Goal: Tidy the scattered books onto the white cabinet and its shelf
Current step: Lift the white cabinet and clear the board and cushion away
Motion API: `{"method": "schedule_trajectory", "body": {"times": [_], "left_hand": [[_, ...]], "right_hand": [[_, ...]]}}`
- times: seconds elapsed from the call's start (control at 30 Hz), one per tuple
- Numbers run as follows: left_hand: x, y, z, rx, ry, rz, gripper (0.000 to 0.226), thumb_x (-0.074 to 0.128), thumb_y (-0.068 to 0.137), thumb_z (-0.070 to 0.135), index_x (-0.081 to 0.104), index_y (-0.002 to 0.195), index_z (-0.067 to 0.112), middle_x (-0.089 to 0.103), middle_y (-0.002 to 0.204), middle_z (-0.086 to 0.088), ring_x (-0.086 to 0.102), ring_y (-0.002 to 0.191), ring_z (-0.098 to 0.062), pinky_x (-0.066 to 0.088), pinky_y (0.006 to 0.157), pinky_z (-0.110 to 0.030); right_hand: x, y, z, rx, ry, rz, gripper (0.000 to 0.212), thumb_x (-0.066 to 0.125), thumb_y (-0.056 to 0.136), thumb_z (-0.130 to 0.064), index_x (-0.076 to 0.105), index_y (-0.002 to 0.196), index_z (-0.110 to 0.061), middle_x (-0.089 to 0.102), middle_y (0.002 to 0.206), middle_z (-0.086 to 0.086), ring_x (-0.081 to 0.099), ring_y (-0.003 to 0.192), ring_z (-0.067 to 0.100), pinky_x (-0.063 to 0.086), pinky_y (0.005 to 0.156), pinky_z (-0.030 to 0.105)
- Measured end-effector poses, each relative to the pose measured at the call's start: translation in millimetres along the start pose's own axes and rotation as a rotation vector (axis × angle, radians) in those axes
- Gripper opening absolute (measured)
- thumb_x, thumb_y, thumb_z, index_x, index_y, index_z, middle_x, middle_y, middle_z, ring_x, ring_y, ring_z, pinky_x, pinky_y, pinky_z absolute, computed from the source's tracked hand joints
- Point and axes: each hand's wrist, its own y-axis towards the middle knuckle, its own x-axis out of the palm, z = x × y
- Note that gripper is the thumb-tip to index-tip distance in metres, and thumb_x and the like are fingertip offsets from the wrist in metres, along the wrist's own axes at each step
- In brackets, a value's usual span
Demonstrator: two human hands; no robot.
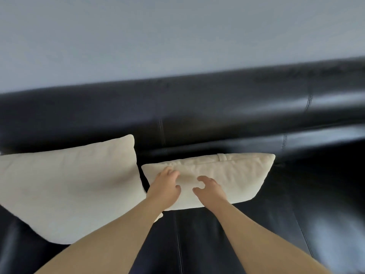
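Reaching over the seat of a black sofa (197, 119), the person brings both hands onto the smaller, right cushion (237, 175), which lies flat against the foot of the backrest. The left hand (166, 186) has its fingers bent onto the cushion's upper left edge; whether they pinch the fabric cannot be told through the blur. The right hand (209, 189) sits near the cushion's middle, fingers loosely curled, thumb held apart, gripping nothing. A larger left cushion (69, 184) lies just beside, its corner close to the left wrist. A pale wall (177, 36) fills the upper field.

None of the books appears in this view, and the white cabinet is likewise out of sight. The step in hand is judged to be a search: moving the right cushion to see whether a book lies under or behind it.

To do it well, both hands should take the near and upper edges and tip the cushion toward the body, exposing the crease between seat and backrest. A slow lift is advisable, since a hidden book could slide on the smooth leather. The left cushion merits the same check.
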Motion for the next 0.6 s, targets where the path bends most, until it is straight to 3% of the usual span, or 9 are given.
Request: {"method": "schedule_trajectory", "body": {"times": [0.17, 0.23, 0.33, 0.43, 0.53, 0.6], "left_hand": [[-20.1, -10.8, 32.6, 0.108, -0.009, 0.017, 0.039, 0.045, 0.094, 0.019, 0.045, 0.133, 0.02, 0.034, 0.143, 0.005, 0.041, 0.126, -0.015, 0.036, 0.098, -0.026], [-27.8, -18.7, 42.8, 0.144, -0.011, 0.014, 0.038, 0.046, 0.094, 0.02, 0.046, 0.132, 0.021, 0.034, 0.142, 0.005, 0.046, 0.121, -0.016, 0.04, 0.096, -0.027], [-41.0, -43.1, 58.9, 0.257, 0.013, 0.017, 0.038, 0.045, 0.094, 0.021, 0.046, 0.132, 0.021, 0.035, 0.142, 0.005, 0.044, 0.122, -0.017, 0.041, 0.099, -0.032], [-47.8, -67.8, 71.7, 0.371, 0.028, 0.009, 0.037, 0.043, 0.095, 0.02, 0.046, 0.131, 0.021, 0.037, 0.141, 0.003, 0.044, 0.123, -0.018, 0.039, 0.099, -0.03], [-50.1, -103.6, 85.1, 0.474, 0.034, -0.031, 0.036, 0.043, 0.095, 0.019, 0.047, 0.131, 0.02, 0.041, 0.139, 0.003, 0.047, 0.12, -0.017, 0.039, 0.094, -0.027], [-45.6, -124.7, 92.2, 0.535, 0.059, -0.059, 0.036, 0.043, 0.095, 0.019, 0.048, 0.131, 0.02, 0.044, 0.138, 0.002, 0.047, 0.119, -0.016, 0.04, 0.094, -0.027]], "right_hand": [[-12.2, -36.2, 0.9, 0.06, 0.163, 0.119, 0.048, 0.045, 0.091, -0.028, 0.037, 0.138, -0.028, 0.041, 0.139, -0.002, 0.051, 0.116, 0.024, 0.045, 0.099, 0.04], [-17.0, -51.5, -0.5, 0.079, 0.231, 0.172, 0.047, 0.045, 0.092, -0.028, 0.037, 0.139, -0.028, 0.042, 0.139, -0.001, 0.051, 0.116, 0.022, 0.045, 0.096, 0.036], [-20.6, -86.0, -2.6, 0.106, 0.356, 0.295, 0.046, 0.047, 0.094, -0.027, 0.037, 0.139, -0.025, 0.043, 0.139, 0.001, 0.05, 0.107, 0.017, 0.043, 0.082, 0.024], [-18.4, -121.6, -3.1, 0.131, 0.493, 0.405, 0.046, 0.048, 0.095, -0.028, 0.037, 0.14, -0.025, 0.048, 0.133, 0.001, 0.045, 0.097, 0.014, 0.042, 0.081, 0.024], [-4.6, -165.1, 3.1, 0.175, 0.641, 0.525, 0.046, 0.049, 0.093, -0.027, 0.039, 0.138, -0.026, 0.049, 0.128, -0.001, 0.049, 0.103, 0.016, 0.045, 0.086, 0.027], [7.7, -189.7, 9.9, 0.192, 0.708, 0.589, 0.046, 0.05, 0.093, -0.027, 0.04, 0.138, -0.025, 0.048, 0.133, 0.0, 0.048, 0.1, 0.014, 0.043, 0.079, 0.024]]}}
